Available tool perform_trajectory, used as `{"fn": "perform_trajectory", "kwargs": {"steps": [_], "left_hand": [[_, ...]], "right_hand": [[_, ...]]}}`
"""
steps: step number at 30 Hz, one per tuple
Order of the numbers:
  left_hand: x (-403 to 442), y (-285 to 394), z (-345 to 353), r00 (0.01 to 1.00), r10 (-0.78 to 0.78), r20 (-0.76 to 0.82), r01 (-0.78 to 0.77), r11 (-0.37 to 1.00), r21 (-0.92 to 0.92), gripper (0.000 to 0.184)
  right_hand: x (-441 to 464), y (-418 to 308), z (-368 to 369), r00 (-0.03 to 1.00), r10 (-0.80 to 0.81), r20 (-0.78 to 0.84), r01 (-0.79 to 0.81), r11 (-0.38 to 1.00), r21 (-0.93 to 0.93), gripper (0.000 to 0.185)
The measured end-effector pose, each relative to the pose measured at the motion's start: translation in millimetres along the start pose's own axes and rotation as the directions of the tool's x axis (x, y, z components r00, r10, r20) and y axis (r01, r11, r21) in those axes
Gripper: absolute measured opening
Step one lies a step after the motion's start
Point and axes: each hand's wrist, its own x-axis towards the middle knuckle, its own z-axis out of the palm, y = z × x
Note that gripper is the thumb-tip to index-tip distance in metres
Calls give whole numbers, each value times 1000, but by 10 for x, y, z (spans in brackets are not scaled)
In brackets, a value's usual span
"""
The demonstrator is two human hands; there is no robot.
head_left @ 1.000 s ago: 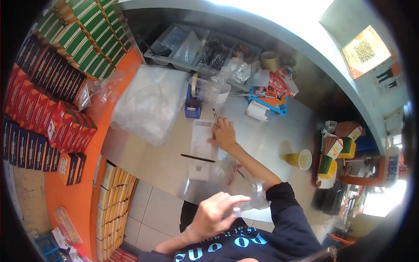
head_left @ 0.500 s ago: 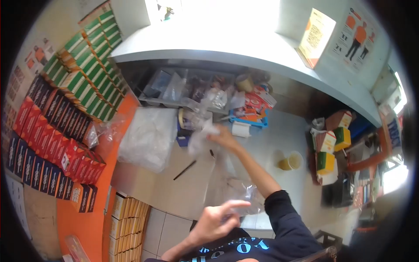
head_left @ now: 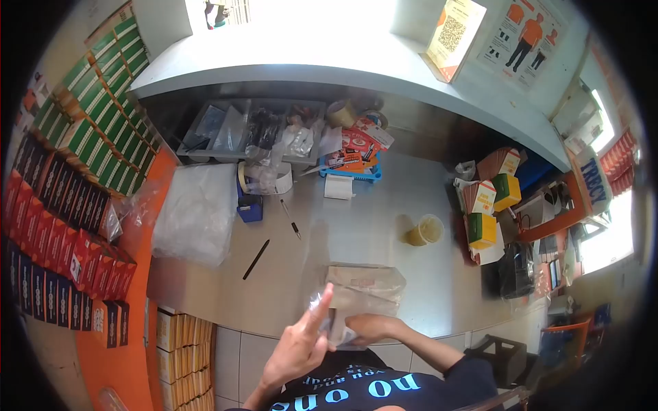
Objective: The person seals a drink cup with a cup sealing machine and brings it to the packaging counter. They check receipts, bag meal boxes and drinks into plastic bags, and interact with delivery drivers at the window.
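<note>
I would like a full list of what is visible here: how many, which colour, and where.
stacked boxes: many, green, black, red, navy, far left
yellow boxes: many, below left
plastic bags: one pile, clear, counter left
sorting tray: one, grey, counter back
tape dispenser: one, blue, before the tray
pens: two, black, mid-counter
basket: one, blue, holding red and orange packets
cup: one, yellowish, counter right
yellow-green boxes: two, beyond the cup
code stand: one, upper shelf
packet: one, brown, near edge
smaller clutter: too blurred to count
left hand: one, by the packet
right hand: one, same place
</note>
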Motion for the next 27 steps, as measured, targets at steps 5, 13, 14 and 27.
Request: {"fn": "perform_trajectory", "kwargs": {"steps": [5,13,14,27], "left_hand": [[-4,-64,87,985,41,170,1,971,-238,79],[437,-1170,954,985,-132,-112,173,743,646,28],[434,-1421,1017,985,-127,-118,173,745,644,28],[371,-1700,1102,976,-101,-194,199,780,593,15]], "right_hand": [[-147,309,257,906,-329,-268,424,710,563,55],[57,501,156,516,575,-635,115,688,717,57],[77,496,129,244,483,-841,84,854,514,53],[435,530,-265,-10,206,-978,-248,947,202,42]]}}
